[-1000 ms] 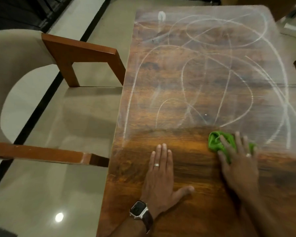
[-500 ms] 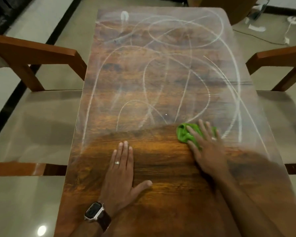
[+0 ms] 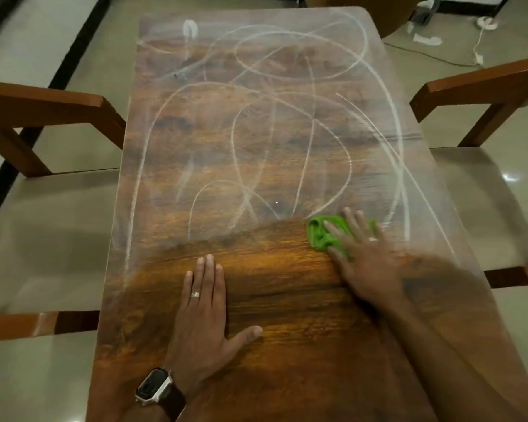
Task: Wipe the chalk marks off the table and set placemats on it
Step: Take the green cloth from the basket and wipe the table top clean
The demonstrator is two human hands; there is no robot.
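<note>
A long wooden table [image 3: 275, 354] runs away from me. White looping chalk marks [image 3: 256, 123] cover its far two thirds, while the near part shows bare dark wood. My right hand [image 3: 366, 257] presses a crumpled green cloth [image 3: 320, 236] flat against the table with straight, spread fingers, right at the line where the chalk begins. My left hand [image 3: 203, 312] lies flat on the bare wood with fingers together and thumb out; it wears a ring and a wristwatch. No placemats are in view.
Wooden chair arms [image 3: 43, 105] stand at the left, and another chair arm [image 3: 482, 86] at the right, with pale cushioned seats tucked close to the table's sides. A white cable [image 3: 479, 38] and scraps lie on the tiled floor beyond the far right corner.
The view has swung to the right, so the whole table is centred. My right hand with the cloth stays at the chalk's near edge, shifted slightly right. The left hand stays flat.
</note>
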